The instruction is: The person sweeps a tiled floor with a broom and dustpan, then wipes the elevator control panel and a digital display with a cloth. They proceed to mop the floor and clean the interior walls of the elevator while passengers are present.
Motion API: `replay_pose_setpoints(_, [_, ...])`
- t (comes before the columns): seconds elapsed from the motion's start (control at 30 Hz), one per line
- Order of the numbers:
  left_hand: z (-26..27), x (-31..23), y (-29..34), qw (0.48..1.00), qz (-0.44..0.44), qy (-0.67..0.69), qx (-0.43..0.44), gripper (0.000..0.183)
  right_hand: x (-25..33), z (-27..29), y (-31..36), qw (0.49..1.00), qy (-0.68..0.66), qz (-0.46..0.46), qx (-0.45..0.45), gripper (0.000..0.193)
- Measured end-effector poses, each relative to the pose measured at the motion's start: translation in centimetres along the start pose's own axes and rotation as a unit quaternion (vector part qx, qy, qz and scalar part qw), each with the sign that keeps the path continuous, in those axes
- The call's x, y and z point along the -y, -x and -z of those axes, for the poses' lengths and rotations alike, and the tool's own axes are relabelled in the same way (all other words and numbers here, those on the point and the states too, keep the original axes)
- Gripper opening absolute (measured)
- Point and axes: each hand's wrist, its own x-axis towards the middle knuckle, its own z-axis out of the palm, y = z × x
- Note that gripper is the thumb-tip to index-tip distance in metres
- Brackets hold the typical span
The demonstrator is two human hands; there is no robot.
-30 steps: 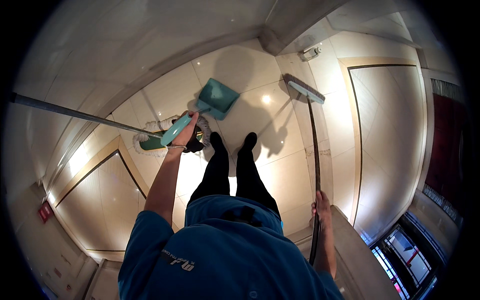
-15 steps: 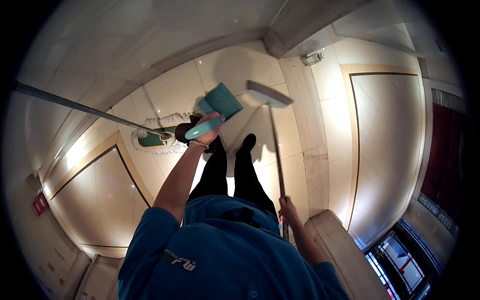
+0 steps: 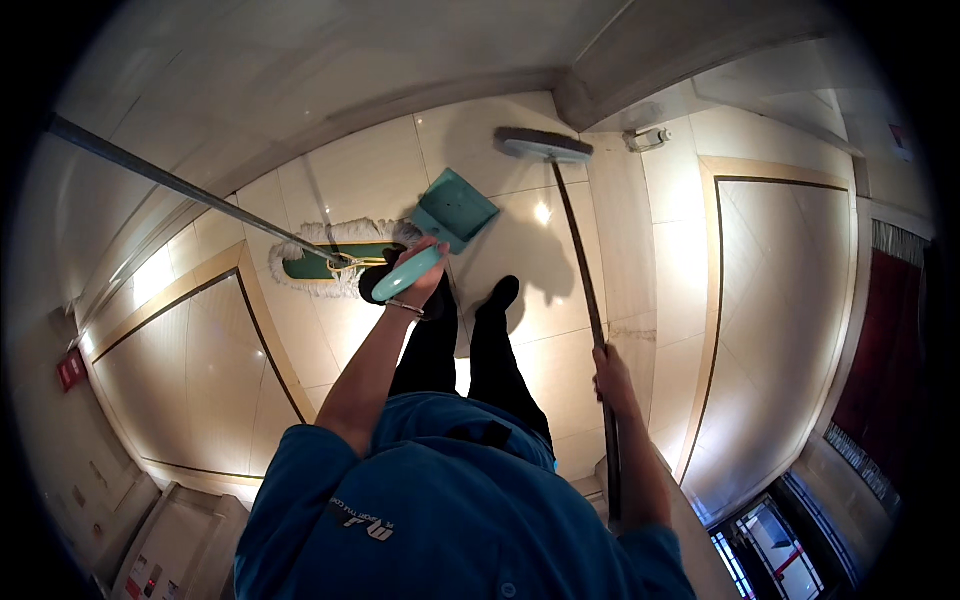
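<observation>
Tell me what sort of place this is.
It looks like an indoor hallway or lobby, perhaps in a public or commercial building: a glossy, pale tiled floor, a small red sign at the far left, and a dark red fringed textile, possibly a rug, at the right.

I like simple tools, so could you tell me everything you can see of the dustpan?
The dustpan is teal and looks like plastic: a squarish, shallow pan with raised edges, and a smooth, rounded, glossy handle. The left hand grips that handle; what joins it to the pan is hidden. The pan sits askew in view, right of the mop. Whether it touches the floor is unclear.
</observation>
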Motion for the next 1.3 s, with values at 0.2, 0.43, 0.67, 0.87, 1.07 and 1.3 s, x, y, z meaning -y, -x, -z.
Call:
replay_pose_setpoints(0.2, [-2.3, -0.4, -1.0, 0.994, -0.008, -0.099, -0.04, 0.015, -3.7, -5.3, -0.1, 0.992, 0.114, -0.03, 0.042, 0.033])
replay_pose_setpoints(0.43, [-2.2, -4.3, -0.8, 0.948, 0.005, -0.31, -0.072, 0.02, -4.7, -0.8, 11.1, 0.988, 0.09, -0.055, 0.113, 0.037])
replay_pose_setpoints(0.67, [-2.6, -5.4, 1.9, 0.955, -0.038, -0.222, -0.19, 0.018, 4.4, -0.7, -1.4, 0.993, 0.108, 0.028, 0.025, 0.044])
replay_pose_setpoints(0.87, [-4.5, -4.2, 2.4, 0.943, -0.02, -0.198, -0.268, 0.015, 13.0, -2.0, -8.2, 0.984, 0.164, 0.065, 0.015, 0.033])
replay_pose_setpoints(1.07, [-6.6, -6.3, -0.1, 0.944, 0.077, -0.254, -0.197, 0.011, -1.4, -1.8, -11.3, 0.961, 0.266, 0.076, 0.004, 0.035])
replay_pose_setpoints(1.3, [-6.9, -5.5, -0.5, 0.94, 0.089, -0.267, -0.192, 0.01, -3.8, 3.5, 6.5, 0.982, 0.143, -0.017, 0.12, 0.039])
